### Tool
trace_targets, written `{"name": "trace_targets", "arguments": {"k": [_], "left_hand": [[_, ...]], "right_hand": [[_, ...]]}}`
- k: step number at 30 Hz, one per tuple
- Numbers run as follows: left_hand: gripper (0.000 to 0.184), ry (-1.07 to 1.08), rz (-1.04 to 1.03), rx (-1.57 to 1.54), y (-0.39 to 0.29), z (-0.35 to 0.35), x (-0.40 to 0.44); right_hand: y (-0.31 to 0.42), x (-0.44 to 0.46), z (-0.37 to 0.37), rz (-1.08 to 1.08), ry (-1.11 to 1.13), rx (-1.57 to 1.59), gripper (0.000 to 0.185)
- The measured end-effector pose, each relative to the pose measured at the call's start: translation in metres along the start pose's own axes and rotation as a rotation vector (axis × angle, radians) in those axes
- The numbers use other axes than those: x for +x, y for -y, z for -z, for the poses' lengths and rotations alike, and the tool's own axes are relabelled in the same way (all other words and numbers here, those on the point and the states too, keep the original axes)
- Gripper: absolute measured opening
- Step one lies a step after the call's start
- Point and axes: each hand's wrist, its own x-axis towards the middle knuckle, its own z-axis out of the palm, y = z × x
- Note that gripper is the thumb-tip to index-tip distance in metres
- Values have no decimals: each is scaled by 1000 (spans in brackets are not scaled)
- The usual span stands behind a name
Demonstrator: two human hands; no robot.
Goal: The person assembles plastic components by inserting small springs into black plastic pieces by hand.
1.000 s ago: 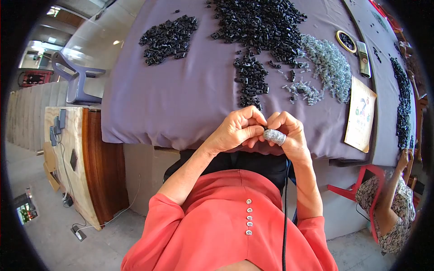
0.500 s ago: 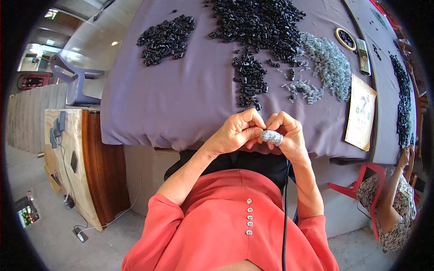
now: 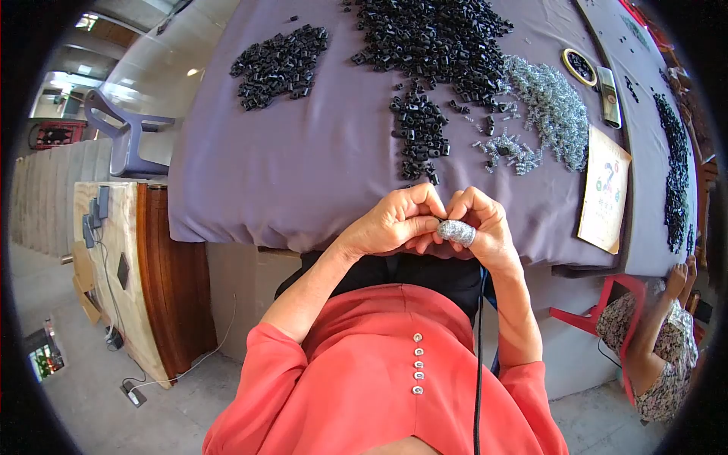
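Observation:
My left hand (image 3: 400, 220) is closed in a pinch at the table's near edge, its fingertips meeting those of my right hand. My right hand (image 3: 479, 220) is closed as well, with grey wrapping (image 3: 457, 233) around its thumb. Between the fingertips a bit of a small black plastic part (image 3: 440, 220) shows; the fingers hide most of it. Just beyond my hands lies a narrow pile of black plastic parts (image 3: 421, 125), running up to a larger black heap (image 3: 432, 45). Small metal springs (image 3: 550, 106) are heaped to the right, with a few loose springs (image 3: 516, 152) nearer me.
A separate black pile (image 3: 280, 64) sits left on the purple tablecloth (image 3: 250, 174). To the right are a tape roll (image 3: 579, 67), a pale box-like object (image 3: 609, 97) and a printed booklet (image 3: 605, 189). A person (image 3: 652, 341) sits by a red chair (image 3: 580, 318) at right.
My hands stay together in nearly the same place, with only slight finger movement. At right, the other person's hands have shifted a little. The piles look the same.

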Motion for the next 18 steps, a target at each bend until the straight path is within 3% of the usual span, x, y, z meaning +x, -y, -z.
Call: {"name": "trace_targets", "arguments": {"k": [18], "left_hand": [[3, -48, -70, 185, 5, -2, -4]], "right_hand": [[1, -3, -3, -1, -17, -112, 23]]}}
